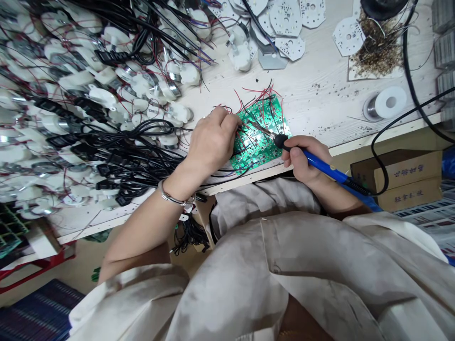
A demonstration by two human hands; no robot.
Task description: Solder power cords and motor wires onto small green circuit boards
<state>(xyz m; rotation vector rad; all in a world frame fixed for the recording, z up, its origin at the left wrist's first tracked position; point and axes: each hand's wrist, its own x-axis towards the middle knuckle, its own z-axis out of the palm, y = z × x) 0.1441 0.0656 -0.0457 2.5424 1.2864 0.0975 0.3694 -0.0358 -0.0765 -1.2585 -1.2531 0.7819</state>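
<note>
A green circuit board [262, 154] lies on the worktable, with several thin red and black wires [265, 102] rising from it. At the board's left edge is my left hand [215, 135], its fingers pinched together on a thin wire; the fingertips are partly hidden. My right hand [305, 156] grips a blue soldering iron [322, 166] like a pen. Its metal tip points left, low over the middle of the board among the wires. Whether the tip touches the board I cannot tell.
White motors with wires [103, 97] and bundled black power cords [142, 142] cover the table's left. White octagonal boards [284, 19] lie at the back. A solder spool [389, 102] and a residue-covered pad [380, 52] sit right. The iron's black cable [382, 173] loops beside cardboard boxes [408, 177].
</note>
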